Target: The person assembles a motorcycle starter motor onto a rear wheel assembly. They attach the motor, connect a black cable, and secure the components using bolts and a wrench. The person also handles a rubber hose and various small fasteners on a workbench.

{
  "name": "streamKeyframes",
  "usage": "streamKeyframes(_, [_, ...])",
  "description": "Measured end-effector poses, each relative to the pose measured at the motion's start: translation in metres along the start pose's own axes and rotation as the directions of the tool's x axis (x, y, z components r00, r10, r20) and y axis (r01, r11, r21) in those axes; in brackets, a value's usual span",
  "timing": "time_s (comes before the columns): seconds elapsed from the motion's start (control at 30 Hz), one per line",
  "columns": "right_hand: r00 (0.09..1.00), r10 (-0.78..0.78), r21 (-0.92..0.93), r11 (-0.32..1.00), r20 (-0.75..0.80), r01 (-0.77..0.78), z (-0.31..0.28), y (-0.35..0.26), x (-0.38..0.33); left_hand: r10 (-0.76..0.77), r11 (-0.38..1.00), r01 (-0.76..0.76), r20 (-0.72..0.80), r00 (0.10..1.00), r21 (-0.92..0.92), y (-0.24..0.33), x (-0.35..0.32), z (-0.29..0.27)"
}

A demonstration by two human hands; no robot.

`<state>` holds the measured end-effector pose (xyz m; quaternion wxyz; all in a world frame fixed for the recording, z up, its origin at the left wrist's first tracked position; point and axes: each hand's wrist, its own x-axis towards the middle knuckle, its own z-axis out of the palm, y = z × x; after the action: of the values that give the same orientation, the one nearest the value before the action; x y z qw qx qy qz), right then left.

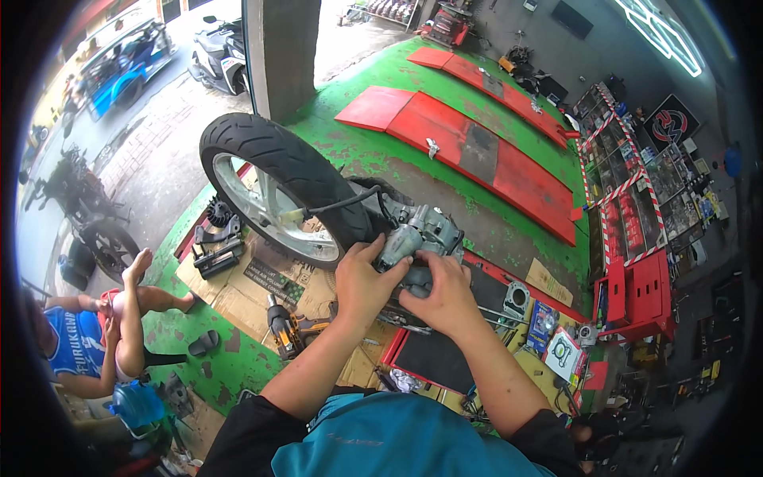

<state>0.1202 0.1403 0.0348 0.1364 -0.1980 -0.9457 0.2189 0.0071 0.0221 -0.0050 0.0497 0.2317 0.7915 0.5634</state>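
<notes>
Nearest me are my teal shirt and both forearms, reaching away to the engine [417,234]. My left hand [364,282] has its fingers curled around the engine's grey casing on its left side, thumb up against it. My right hand [445,296] grips the engine's dark lower part, fingers closed on it. The engine sits low over the floor, centre of view, just beyond a black mat [429,358] and flattened cardboard [238,294]. A yellow drill [286,327] lies on the cardboard, near left of my left hand. The engine joins the wheel [270,187], which stands tilted to its far left. To the far right, red ramps [477,151] lie on the green floor [373,151].
</notes>
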Motion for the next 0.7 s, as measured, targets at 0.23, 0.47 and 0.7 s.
streamKeyframes(0.23, [0.984,0.120,0.073,0.989,0.135,-0.131,0.002,0.002,0.007,-0.045,0.998,0.046,0.030,0.999,-0.047,0.002,-0.001,-0.001])
streamKeyframes(0.47, [0.990,0.126,0.113,0.985,0.057,-0.132,0.007,0.006,0.005,0.001,0.995,0.009,0.104,0.995,-0.100,-0.009,-0.012,0.004])
streamKeyframes(0.7, [0.986,0.140,0.338,0.927,0.092,-0.163,0.008,0.015,0.001,0.027,0.961,0.043,0.246,0.969,-0.273,-0.025,0.001,-0.013])
